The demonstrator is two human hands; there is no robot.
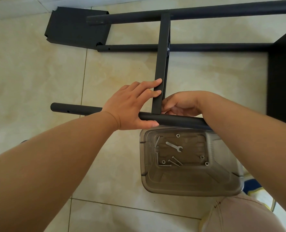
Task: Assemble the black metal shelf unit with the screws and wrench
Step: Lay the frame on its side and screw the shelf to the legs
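Note:
The black shelf frame lies on its side on the tiled floor. My left hand (132, 104) holds the near black pole (75, 110), thumb under it and fingers on the edge of the upright shelf panel (162, 52). My right hand (180, 106) reaches over the pole, fingers curled at the joint where panel meets pole; what they pinch is hidden. Two more poles (130, 47) run across farther back. A small silver wrench (174, 146) lies in a clear plastic bin (189, 185) with several screws (175, 160) and nuts.
A loose black shelf panel (75, 25) lies at the far left by the wall. Another mounted panel (283, 77) stands at the right. My knee (236, 215) is at the lower right, beside a blue and yellow mat (254, 186).

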